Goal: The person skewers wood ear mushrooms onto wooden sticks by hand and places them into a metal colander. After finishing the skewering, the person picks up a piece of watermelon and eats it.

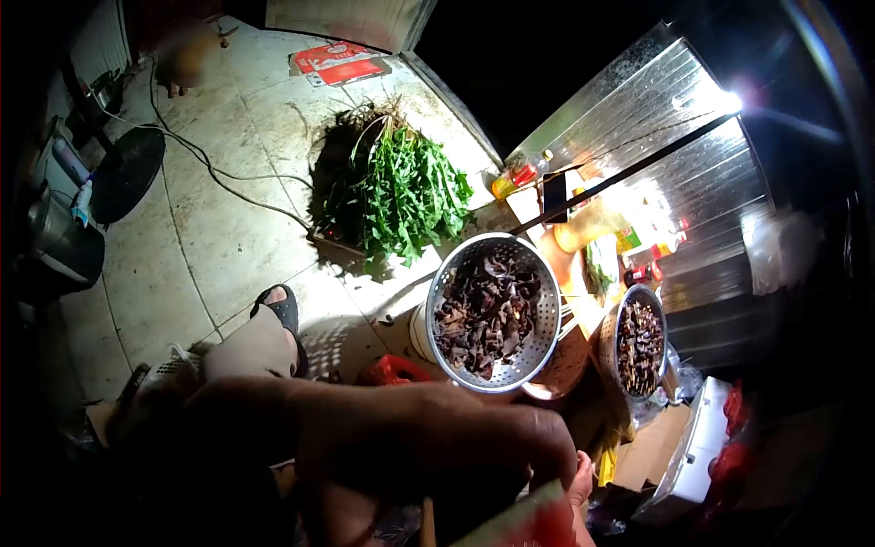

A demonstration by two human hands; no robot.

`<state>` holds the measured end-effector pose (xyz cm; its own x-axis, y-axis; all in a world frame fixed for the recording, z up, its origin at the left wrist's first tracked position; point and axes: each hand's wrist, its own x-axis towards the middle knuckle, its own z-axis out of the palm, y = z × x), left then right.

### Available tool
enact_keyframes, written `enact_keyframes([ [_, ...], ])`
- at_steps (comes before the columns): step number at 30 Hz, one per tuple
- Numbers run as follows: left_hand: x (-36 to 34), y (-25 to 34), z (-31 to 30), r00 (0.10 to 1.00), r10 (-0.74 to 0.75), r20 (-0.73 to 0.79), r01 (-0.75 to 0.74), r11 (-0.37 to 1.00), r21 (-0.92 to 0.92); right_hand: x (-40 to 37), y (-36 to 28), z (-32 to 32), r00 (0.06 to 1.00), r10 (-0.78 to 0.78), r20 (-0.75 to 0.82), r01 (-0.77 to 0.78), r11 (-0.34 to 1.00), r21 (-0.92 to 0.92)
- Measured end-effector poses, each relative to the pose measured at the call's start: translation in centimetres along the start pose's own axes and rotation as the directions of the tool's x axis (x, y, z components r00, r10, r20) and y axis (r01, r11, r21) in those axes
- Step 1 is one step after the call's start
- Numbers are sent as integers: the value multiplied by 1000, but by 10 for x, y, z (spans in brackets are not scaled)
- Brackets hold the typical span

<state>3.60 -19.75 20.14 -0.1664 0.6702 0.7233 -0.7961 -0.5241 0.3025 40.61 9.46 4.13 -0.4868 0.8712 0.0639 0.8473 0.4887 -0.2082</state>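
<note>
No legible text: print on the red carton point(339, 62) and the bottle labels point(516, 177) too small and blurred.

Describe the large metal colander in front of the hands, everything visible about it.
The large colander is a round, shiny metal bowl, perforated all over. It sits tilted toward the camera on a white container. It holds a heap of dark brown, wrinkled pieces, perhaps fungus. A copper-coloured vessel lies against its lower right side. Its near edge meets the dark arm in the picture; contact cannot be told.
</note>
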Motion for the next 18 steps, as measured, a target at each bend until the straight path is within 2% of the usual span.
enact_keyframes([
  [1, -1, -2, -6, 1000, 4, 5, -4, 1000, 2, 0, -2, -1, 1000, -26, -6, 26, 1000, -3],
  [3, -3, -8, -16, 988, 101, 113, -127, 958, 255, -4, -2, 1, 995, -95, -42, 94, 995, -16],
  [6, -1, -17, -24, 932, 183, 313, -336, 760, 556, -1, 0, 0, 998, -66, -10, 65, 997, -51],
  [7, -6, -14, -20, 933, 185, 310, -335, 761, 556, -1, -1, 1, 998, -65, -7, 64, 996, -59],
  [9, -18, -6, 1, 999, 25, 46, -34, 976, 215, -1, -6, -1, 999, -38, 4, 38, 999, -28],
  [10, -14, -4, 16, 999, 29, 29, -34, 978, 207, -2, -11, -3, 1000, -10, 15, 10, 1000, 3],
  [11, -5, -3, 32, 992, 64, -111, -68, 997, -36, -3, -16, -5, 1000, 12, 19, -12, 1000, -20],
  [12, 0, -5, 39, 966, 67, -250, -138, 951, -277, -2, -14, -4, 999, 24, 35, -25, 999, 22],
  [13, 2, -3, 41, 961, 86, -262, -158, 950, -269, -2, -6, -1, 1000, -19, 19, 19, 1000, 2],
  [14, 0, -1, 34, 974, 88, -208, -126, 976, -176, -1, 1, 3, 998, -66, 7, 66, 998, -17],
  [16, -9, 0, 14, 989, 102, -105, -97, 994, 49, -2, -1, 4, 997, -74, 5, 74, 997, -12],
  [18, -13, -4, -1, 990, 137, -35, -126, 968, 219, -2, -3, 3, 999, -38, -3, 39, 997, 73],
])
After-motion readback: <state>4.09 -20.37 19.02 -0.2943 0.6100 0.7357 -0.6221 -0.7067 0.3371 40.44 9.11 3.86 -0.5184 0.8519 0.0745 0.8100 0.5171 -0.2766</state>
